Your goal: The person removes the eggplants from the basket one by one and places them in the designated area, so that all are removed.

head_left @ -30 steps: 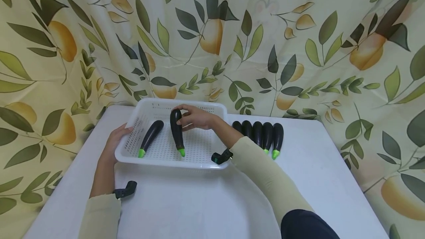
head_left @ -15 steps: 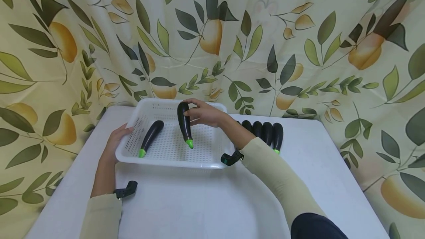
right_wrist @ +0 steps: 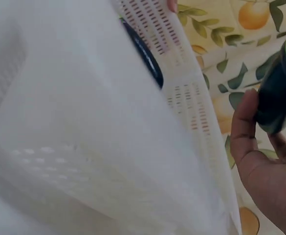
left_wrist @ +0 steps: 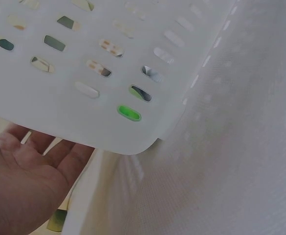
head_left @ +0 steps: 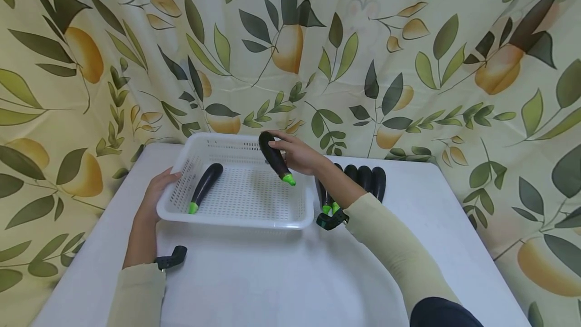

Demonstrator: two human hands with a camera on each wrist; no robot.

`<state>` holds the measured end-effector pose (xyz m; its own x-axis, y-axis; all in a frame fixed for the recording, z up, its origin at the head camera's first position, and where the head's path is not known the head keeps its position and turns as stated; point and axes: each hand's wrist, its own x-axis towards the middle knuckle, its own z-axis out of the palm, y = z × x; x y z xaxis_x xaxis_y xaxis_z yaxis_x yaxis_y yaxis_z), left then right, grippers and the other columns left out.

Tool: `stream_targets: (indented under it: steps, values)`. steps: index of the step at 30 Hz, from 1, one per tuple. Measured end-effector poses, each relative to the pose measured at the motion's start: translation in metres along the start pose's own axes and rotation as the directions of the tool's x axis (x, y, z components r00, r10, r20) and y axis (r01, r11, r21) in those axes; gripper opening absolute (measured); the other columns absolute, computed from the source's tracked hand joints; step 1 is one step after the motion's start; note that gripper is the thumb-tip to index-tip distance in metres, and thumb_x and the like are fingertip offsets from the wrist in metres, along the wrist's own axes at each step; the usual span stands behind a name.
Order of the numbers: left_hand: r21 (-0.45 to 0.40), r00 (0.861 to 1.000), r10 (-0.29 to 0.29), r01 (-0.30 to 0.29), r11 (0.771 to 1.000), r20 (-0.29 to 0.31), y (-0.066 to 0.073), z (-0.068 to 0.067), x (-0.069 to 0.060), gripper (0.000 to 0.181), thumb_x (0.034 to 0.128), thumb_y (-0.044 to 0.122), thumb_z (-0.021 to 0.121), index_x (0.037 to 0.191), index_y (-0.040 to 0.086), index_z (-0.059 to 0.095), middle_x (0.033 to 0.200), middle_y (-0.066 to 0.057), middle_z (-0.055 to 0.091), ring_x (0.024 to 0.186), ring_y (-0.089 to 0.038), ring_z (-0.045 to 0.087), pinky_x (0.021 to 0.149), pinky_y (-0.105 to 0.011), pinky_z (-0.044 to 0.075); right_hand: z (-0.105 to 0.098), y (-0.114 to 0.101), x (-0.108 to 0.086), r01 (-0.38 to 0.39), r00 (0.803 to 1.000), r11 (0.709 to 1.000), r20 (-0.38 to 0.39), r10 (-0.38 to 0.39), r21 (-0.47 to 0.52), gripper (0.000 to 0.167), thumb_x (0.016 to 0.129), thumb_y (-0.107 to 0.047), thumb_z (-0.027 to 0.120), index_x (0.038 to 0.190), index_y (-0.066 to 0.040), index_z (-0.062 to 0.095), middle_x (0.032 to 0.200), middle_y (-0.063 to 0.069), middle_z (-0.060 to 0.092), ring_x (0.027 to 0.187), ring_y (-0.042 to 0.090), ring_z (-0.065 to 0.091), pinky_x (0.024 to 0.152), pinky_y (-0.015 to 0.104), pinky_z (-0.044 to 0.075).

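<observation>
My right hand (head_left: pixel 299 155) pinches a dark eggplant (head_left: pixel 275 156) with a green stem end, held tilted above the right part of a white perforated basket (head_left: pixel 236 223). In the right wrist view, this eggplant (right_wrist: pixel 279 88) sits between thumb and fingers. A second eggplant (head_left: pixel 206 185) lies in the left part of the basket. My left hand (head_left: pixel 156 193) grips the basket's left rim; in the left wrist view its fingers (left_wrist: pixel 64 154) go behind the rim and are partly hidden.
Several eggplants (head_left: pixel 364 178) lie side by side on the white table (head_left: pixel 254 276) right of the basket, partly hidden by my right forearm. A patterned curtain (head_left: pixel 290 90) hangs behind the table.
My right hand has lifted the eggplant and carried it rightward within the basket's outline, its stem end swinging to the right. My left hand stays at the rim.
</observation>
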<state>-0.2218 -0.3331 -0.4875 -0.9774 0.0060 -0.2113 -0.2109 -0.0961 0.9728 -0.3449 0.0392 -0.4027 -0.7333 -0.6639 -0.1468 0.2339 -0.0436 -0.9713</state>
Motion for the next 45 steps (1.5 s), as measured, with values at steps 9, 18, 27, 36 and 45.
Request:
stream_targets:
  steps: [9,18,27,36,45]
  values:
    - [0.012,1.000,0.027,-0.027,1.000,0.011,0.000,0.001,0.001,0.063,0.1120,0.033,0.043,0.169,0.015,0.022,0.168,-0.021,0.028,0.119,-0.011,0.059,0.091,-0.028,0.057,-0.020,0.009,-0.015,0.065,0.998,0.998,-0.018,-0.065,0.005,0.051,0.111,-0.013,0.044,0.161,-0.011,0.032,0.146,0.034,0.050,0.132,0.042,0.051,0.088,0.037,0.050]
    - [0.004,0.999,0.030,-0.030,1.000,0.012,0.002,0.002,0.002,0.062,0.1126,0.031,0.042,0.169,0.015,0.023,0.166,-0.020,0.031,0.118,-0.011,0.060,0.091,-0.027,0.056,-0.040,0.007,-0.035,0.097,0.992,0.992,-0.073,-0.103,-0.082,0.056,0.114,-0.025,0.040,0.167,-0.013,0.027,0.137,0.025,0.045,0.093,0.023,0.061,0.073,0.028,0.053]
    - [0.023,1.000,0.013,-0.013,1.000,0.008,0.002,0.001,-0.001,0.062,0.1130,0.032,0.040,0.169,0.016,0.020,0.169,-0.019,0.027,0.118,-0.009,0.059,0.092,-0.028,0.057,-0.065,0.008,-0.055,0.152,0.976,0.984,-0.142,-0.164,-0.092,0.056,0.114,-0.023,0.041,0.168,-0.019,0.025,0.136,0.022,0.049,0.079,0.018,0.061,0.065,0.025,0.051]
    - [0.034,1.000,-0.006,0.006,0.999,-0.005,0.000,0.000,0.000,0.062,0.1129,0.034,0.039,0.169,0.016,0.020,0.169,-0.018,0.028,0.116,-0.008,0.059,0.090,-0.029,0.058,-0.088,0.012,-0.074,0.150,0.969,0.988,-0.197,-0.153,-0.029,0.058,0.110,-0.013,0.017,0.168,-0.016,0.025,0.139,0.026,0.043,0.083,0.020,0.056,0.067,0.027,0.051]
    - [0.002,1.000,-0.008,0.008,1.000,0.005,0.000,0.001,-0.001,0.062,0.1133,0.033,0.039,0.169,0.015,0.020,0.168,-0.017,0.028,0.119,-0.009,0.058,0.090,-0.027,0.057,-0.124,0.022,-0.094,0.160,0.953,0.986,-0.254,-0.167,-0.049,0.057,0.112,-0.011,0.019,0.168,-0.017,0.023,0.149,0.017,0.032,0.099,0.025,0.057,0.083,0.036,0.051]
